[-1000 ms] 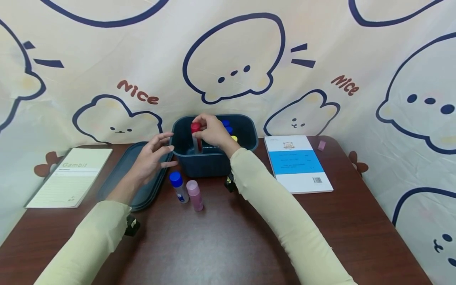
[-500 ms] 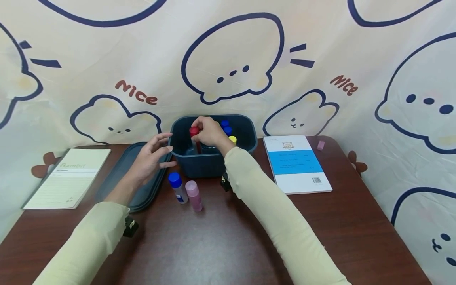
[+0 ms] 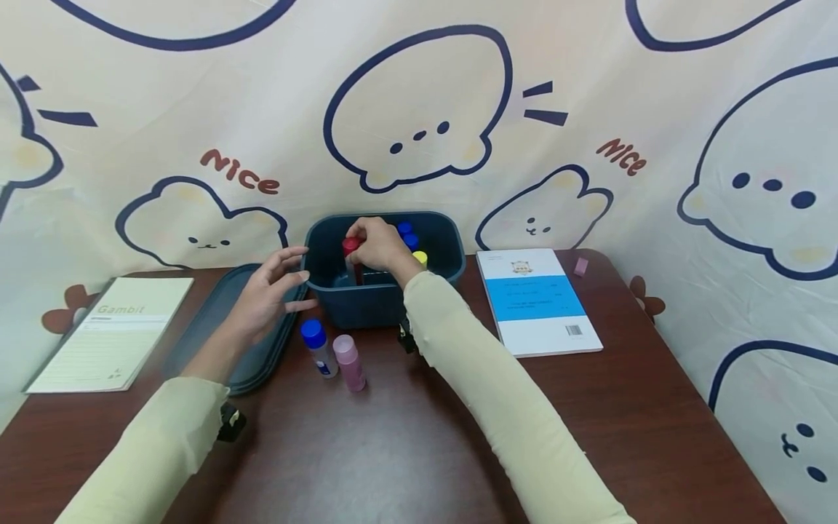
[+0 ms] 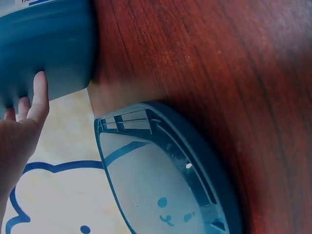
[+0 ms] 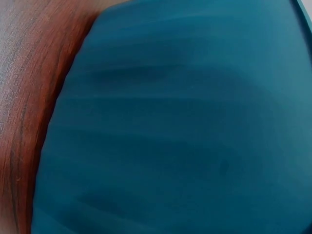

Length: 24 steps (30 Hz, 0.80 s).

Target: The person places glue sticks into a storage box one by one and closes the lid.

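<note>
In the head view, my right hand [image 3: 380,247] reaches over the dark teal bin [image 3: 363,309] and pinches a red-capped glue stick [image 3: 350,246] by its cap. The stick stands upright inside the bin's left part, its lower end hidden by the front wall. My left hand [image 3: 265,295] is spread, with fingertips at the bin's left side; the left wrist view shows its fingers [image 4: 40,90] against the bin wall. On the table before the bin stand a blue-capped glue stick [image 3: 319,349] and a pink one [image 3: 350,364]. The right wrist view shows only bin wall [image 5: 170,122] and table.
Several blue caps [image 3: 409,236] and a yellow cap [image 3: 420,257] show inside the bin. Left of it lies a teal lid [image 3: 209,313], partly under my left arm. A cream notebook [image 3: 118,327], a blue-and-white book [image 3: 537,302] and a small pink eraser-like block [image 3: 580,267] also lie on the table.
My right hand has lowered the red-capped glue stick a little deeper into the bin. My left hand has stayed by the bin; the whole head view has shifted slightly.
</note>
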Each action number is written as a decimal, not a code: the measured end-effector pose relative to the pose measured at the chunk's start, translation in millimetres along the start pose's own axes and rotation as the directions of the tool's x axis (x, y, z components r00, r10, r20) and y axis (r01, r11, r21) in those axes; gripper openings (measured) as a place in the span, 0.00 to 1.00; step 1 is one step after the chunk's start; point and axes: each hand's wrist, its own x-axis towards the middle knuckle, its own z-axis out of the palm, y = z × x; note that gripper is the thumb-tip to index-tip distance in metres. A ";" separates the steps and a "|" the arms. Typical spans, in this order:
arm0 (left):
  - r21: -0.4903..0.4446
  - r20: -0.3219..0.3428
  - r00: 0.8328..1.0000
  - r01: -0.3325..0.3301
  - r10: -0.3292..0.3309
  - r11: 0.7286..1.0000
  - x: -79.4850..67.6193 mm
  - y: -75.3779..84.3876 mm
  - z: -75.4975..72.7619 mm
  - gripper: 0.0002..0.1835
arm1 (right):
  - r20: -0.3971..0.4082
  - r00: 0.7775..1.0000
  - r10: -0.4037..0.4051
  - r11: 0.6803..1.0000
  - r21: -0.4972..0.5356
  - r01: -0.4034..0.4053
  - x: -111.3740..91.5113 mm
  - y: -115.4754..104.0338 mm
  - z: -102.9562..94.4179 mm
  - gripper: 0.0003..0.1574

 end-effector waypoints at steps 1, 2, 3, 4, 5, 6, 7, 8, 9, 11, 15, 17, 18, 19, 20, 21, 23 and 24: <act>-0.002 0.000 1.000 0.001 -0.001 1.000 0.1 -0.3 0.2 0.28 | 0.000 1.000 0.001 1.000 0.004 -0.001 -0.1 0.5 -0.2 0.22; -0.004 0.001 1.000 0.002 -0.002 1.000 0.3 -0.4 0.4 0.28 | 0.001 1.000 0.002 1.000 0.008 -0.002 -0.2 0.8 -0.4 0.22; -0.007 0.003 1.000 0.001 -0.001 1.000 0.5 -0.5 0.5 0.28 | -0.002 1.000 0.001 1.000 0.012 -0.001 -0.2 1.0 -0.6 0.22; -0.010 0.003 1.000 0.000 0.000 1.000 0.5 -0.5 0.4 0.28 | -0.003 1.000 0.000 1.000 0.017 0.001 -0.3 1.0 -0.8 0.22; -0.011 0.002 1.000 -0.002 0.002 1.000 0.5 -0.4 0.3 0.28 | -0.006 1.000 -0.001 1.000 0.021 0.001 -0.3 1.0 -1.1 0.22; -0.010 0.002 1.000 -0.005 0.005 1.000 0.4 -0.2 0.1 0.28 | -0.008 1.000 -0.003 1.000 0.023 0.003 -0.4 0.9 -1.3 0.22; -0.012 0.003 1.000 -0.009 0.009 1.000 0.5 -0.1 -0.1 0.28 | -0.012 1.000 -0.005 1.000 0.024 0.006 -0.6 0.7 -1.6 0.21; -0.012 0.003 1.000 -0.011 0.011 1.000 0.5 0.0 -0.3 0.27 | -0.015 1.000 -0.006 1.000 0.027 0.006 -0.7 0.5 -1.7 0.21; -0.012 0.002 1.000 -0.013 0.013 1.000 0.4 0.0 -0.5 0.27 | -0.019 1.000 -0.008 1.000 0.029 0.008 -0.9 0.3 -1.9 0.21; -0.012 0.002 1.000 -0.013 0.013 1.000 0.2 -0.1 -0.9 0.27 | -0.022 1.000 -0.008 0.999 0.030 0.009 -1.4 -0.1 -2.1 0.20; -0.016 0.001 1.000 -0.009 0.009 1.000 0.0 -0.9 -0.9 0.27 | -0.024 1.000 -0.013 0.999 0.036 0.014 -2.7 -0.9 -2.0 0.20; -0.018 -0.001 1.000 -0.007 0.007 1.000 0.0 -1.2 -0.8 0.27 | -0.020 0.999 -0.025 0.999 0.038 0.026 -2.6 -1.0 -1.9 0.20; -0.018 -0.001 1.000 -0.007 0.007 1.000 0.0 -1.2 -0.8 0.27 | -0.017 0.999 -0.033 0.999 0.038 0.034 -2.5 -0.9 -1.8 0.21; -0.020 -0.001 1.000 -0.007 0.007 1.000 0.0 -1.2 -0.8 0.27 | -0.015 0.999 -0.039 0.998 0.039 0.039 -2.6 -1.3 -1.9 0.21; -0.021 -0.001 1.000 -0.007 0.007 1.000 0.0 -1.1 -0.8 0.27 | -0.013 0.999 -0.046 0.998 0.041 0.046 -2.8 -1.5 -2.1 0.22; -0.022 -0.001 1.000 -0.006 0.006 1.000 -0.1 -1.1 -0.8 0.27 | -0.011 0.998 -0.054 0.998 0.044 0.054 -3.0 -1.6 -2.4 0.22; -0.024 -0.001 1.000 -0.003 0.003 1.000 -0.2 -1.1 -0.7 0.26 | -0.011 0.998 -0.064 0.997 0.052 0.065 -3.9 -2.1 -2.9 0.23; -0.025 -0.001 1.000 -0.002 0.002 1.000 -0.2 -1.2 -0.7 0.26 | -0.012 0.998 -0.067 0.996 0.056 0.068 -5.0 -2.8 -3.3 0.23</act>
